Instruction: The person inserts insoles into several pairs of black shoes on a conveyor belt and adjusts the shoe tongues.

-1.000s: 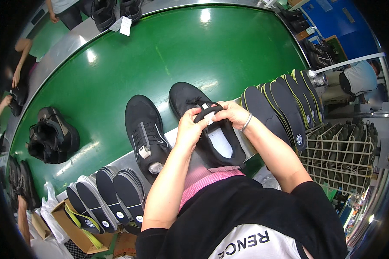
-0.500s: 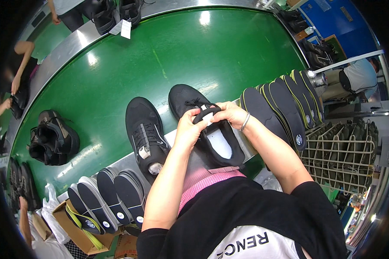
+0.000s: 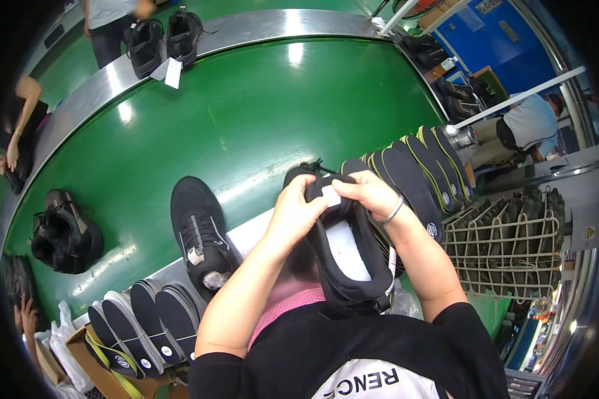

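Observation:
Both my hands grip the tongue of a black lace-up shoe (image 3: 358,292), its toe pointing away from me and its heel close to my shirt. My left hand (image 3: 295,211) pinches the left side of the tongue. From the right, my right hand (image 3: 374,195) pinches it, with a bracelet on that wrist. A small white label (image 3: 331,195) shows between my thumbs. Inside the shoe lies a white lining (image 3: 346,250). Its matching black shoe (image 3: 199,226) stands to the left on the green belt, with crumpled stuffing in its opening.
Stacks of dark insoles with yellow-green edges (image 3: 412,174) stand at right, grey-edged ones (image 3: 154,320) at lower left beside a cardboard box (image 3: 100,362). A pair of dark shoes (image 3: 65,233) sits on the green belt (image 3: 246,106). A wire rack (image 3: 502,256) is at right. Other people work around the belt.
The held shoe has come toward my body, its heel now against my shirt front. My hands keep their pinch on the tongue. The whole view has shifted slightly.

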{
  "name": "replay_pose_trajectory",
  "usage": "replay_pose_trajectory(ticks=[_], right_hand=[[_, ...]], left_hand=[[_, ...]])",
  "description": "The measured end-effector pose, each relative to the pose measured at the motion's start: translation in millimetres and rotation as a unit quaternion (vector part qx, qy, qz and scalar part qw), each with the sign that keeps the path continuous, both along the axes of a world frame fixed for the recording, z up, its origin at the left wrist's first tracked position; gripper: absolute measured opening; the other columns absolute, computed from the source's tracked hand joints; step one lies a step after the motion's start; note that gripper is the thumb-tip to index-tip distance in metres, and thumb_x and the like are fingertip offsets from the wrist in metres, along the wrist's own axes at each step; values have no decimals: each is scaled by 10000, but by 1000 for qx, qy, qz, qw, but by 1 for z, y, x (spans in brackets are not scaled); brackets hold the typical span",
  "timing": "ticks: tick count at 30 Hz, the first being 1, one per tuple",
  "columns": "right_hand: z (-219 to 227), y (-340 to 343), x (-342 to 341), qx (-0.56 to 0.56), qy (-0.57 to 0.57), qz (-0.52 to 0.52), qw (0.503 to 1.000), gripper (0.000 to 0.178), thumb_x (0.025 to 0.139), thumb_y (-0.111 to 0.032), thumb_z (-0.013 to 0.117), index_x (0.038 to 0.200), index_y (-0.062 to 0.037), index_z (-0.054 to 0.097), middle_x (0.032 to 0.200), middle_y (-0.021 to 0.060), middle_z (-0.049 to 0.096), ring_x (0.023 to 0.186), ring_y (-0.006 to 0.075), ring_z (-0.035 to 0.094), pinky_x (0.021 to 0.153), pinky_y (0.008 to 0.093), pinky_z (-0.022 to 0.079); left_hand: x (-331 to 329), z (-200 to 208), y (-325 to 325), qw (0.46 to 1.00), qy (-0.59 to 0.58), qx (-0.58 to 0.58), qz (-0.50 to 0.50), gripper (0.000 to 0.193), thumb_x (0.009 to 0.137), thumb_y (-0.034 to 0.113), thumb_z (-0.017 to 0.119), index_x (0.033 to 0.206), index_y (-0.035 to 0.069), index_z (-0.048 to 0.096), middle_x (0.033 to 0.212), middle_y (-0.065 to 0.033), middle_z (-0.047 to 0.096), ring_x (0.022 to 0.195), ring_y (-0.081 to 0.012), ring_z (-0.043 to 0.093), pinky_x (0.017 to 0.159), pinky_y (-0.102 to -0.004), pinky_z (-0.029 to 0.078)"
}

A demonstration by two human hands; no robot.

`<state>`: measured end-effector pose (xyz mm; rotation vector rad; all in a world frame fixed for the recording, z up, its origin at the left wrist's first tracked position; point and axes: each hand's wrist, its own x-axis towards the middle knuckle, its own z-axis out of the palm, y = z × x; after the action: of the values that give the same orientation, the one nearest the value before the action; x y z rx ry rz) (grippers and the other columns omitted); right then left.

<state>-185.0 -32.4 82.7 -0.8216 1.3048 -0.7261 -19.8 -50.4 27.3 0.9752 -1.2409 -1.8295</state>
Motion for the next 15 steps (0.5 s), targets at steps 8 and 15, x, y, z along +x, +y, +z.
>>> replay_pose_trajectory(ticks=[8, 15], right_hand=[[-24, 39, 4, 45, -57, -71, 995, 303, 788, -198, 596, 973, 41, 570, 862, 68, 614, 746, 116, 572, 717, 239, 448], [-17, 42, 11, 17, -21, -47, 999, 298, 742, -151, 629, 958, 46, 572, 869, 71, 606, 771, 123, 567, 718, 239, 447]], left_hand=[[0, -8, 28, 976, 104, 186, -49, 441, 657, 33, 653, 1054, -37, 474, 938, -67, 561, 853, -135, 540, 807, -255, 422], [6, -13, 32, 971, 129, 200, -35, 435, 639, 4, 638, 1041, -36, 477, 959, -80, 554, 876, -150, 537, 828, -264, 418]])
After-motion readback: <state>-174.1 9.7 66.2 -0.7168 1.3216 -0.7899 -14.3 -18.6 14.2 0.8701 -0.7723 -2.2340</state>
